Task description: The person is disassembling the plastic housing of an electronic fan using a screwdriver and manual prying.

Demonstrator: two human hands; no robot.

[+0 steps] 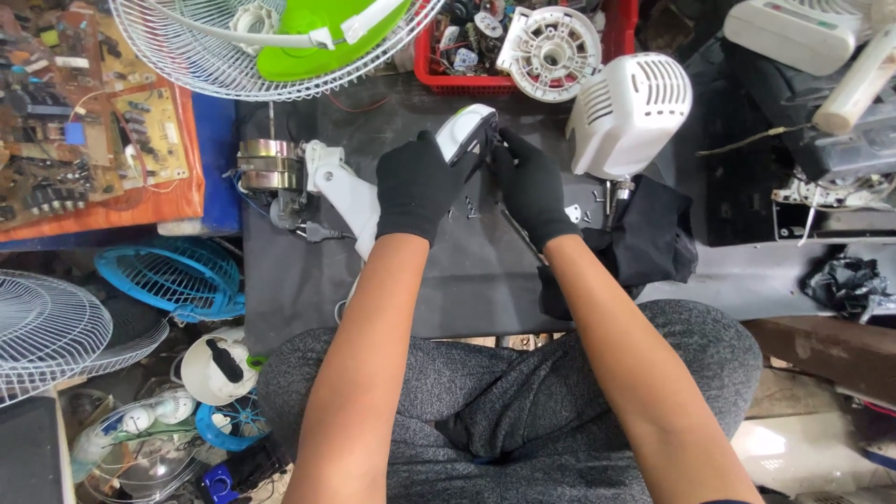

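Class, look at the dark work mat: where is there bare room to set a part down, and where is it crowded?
Bare: the near strip of the dark mat, between the forearms. Also its far middle, between the wire fan guard and red tray. Crowded: around the gloved left hand and right hand, where loose screws, the motor and the white housing sit.

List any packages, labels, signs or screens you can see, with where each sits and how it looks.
No packages, signs or screens show clearly.
White labels: small rectangles on the circuit boards, far left on the orange sheet.
Red crate: open bin of parts, top centre, behind both hands.
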